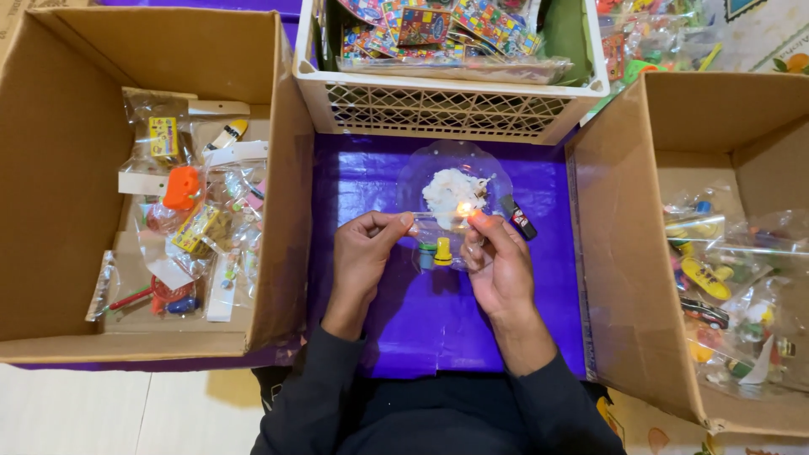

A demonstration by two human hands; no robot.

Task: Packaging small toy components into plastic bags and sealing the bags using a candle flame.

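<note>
Both my hands hold one small clear plastic bag (440, 240) of little toys over a purple sheet (421, 312). My left hand (364, 253) pinches the bag's top left corner; my right hand (499, 261) pinches its top right. The bag's upper edge sits at a small candle flame (464, 207). The flame burns on a lump of white wax (451, 190) in a clear glass dish (497, 173). Green and yellow pieces show through the bag.
A black lighter (517, 216) lies right of the dish. An open cardboard box (67, 168) on the left and another (674, 126) on the right hold several bagged toys. A white lattice crate (438, 105) of colourful packets stands behind the dish.
</note>
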